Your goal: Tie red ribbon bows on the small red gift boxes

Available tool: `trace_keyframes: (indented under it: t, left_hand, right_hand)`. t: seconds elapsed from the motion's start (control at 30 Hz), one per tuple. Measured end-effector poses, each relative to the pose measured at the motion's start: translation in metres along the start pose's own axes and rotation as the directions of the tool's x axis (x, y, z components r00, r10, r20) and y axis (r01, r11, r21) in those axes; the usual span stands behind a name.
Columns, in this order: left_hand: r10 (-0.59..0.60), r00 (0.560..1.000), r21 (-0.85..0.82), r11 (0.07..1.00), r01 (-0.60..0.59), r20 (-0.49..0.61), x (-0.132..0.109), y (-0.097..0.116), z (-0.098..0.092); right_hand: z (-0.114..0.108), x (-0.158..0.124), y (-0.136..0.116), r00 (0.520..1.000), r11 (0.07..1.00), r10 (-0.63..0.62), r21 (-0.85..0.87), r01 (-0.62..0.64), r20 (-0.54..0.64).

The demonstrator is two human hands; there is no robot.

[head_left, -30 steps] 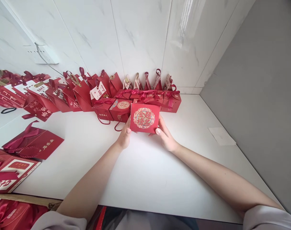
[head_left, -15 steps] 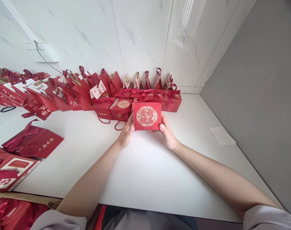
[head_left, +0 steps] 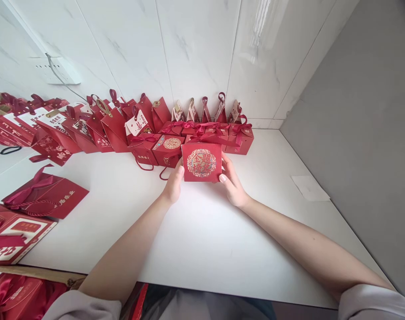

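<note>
Between my two hands is a red gift box (head_left: 202,163) with a round gold floral design and writing on the face toward me. My left hand (head_left: 174,183) grips its left side, thumb at the edge. Along the right side, my right hand (head_left: 234,184) holds it with the thumb at the lower right corner and the fingers partly behind. Just behind it stand other red gift boxes, one with a gold round emblem (head_left: 169,150) and one with a ribbon bow (head_left: 240,138). The box's underside and back are hidden.
A long row of red gift boxes (head_left: 114,131) with ribbon loops lines the tiled wall. More boxes (head_left: 49,195) lie at the left on the white table (head_left: 202,249). A white paper (head_left: 310,188) lies at the right, near a grey panel (head_left: 362,133). An open carton (head_left: 29,270) holds boxes at lower left.
The held box has shifted slightly left and tilted, so its front face looks darker and its writing is clearer. Both hands still hold it.
</note>
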State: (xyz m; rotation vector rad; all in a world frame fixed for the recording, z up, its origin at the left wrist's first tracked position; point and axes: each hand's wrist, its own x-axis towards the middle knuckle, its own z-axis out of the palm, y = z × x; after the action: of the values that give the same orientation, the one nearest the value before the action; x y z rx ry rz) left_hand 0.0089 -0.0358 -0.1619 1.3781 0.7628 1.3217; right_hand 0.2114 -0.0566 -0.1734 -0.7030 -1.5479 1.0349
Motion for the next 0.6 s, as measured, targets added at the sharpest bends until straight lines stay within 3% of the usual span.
trace_keyframes:
  t: [0.4, 0.6]
  left_hand:
    - [-0.03, 0.998, 0.125, 0.992, 0.024, 0.05, 0.001, -0.008, -0.006]
    - [-0.082, 0.996, 0.175, 0.982, 0.076, 0.026, 0.002, -0.011, -0.012]
  right_hand:
    - [-0.001, 0.001, 0.003, 1.0, 0.999, 0.006, -0.036, -0.006, -0.018]
    - [-0.002, 0.001, 0.004, 0.999, 1.0, 0.017, -0.025, -0.018, -0.046]
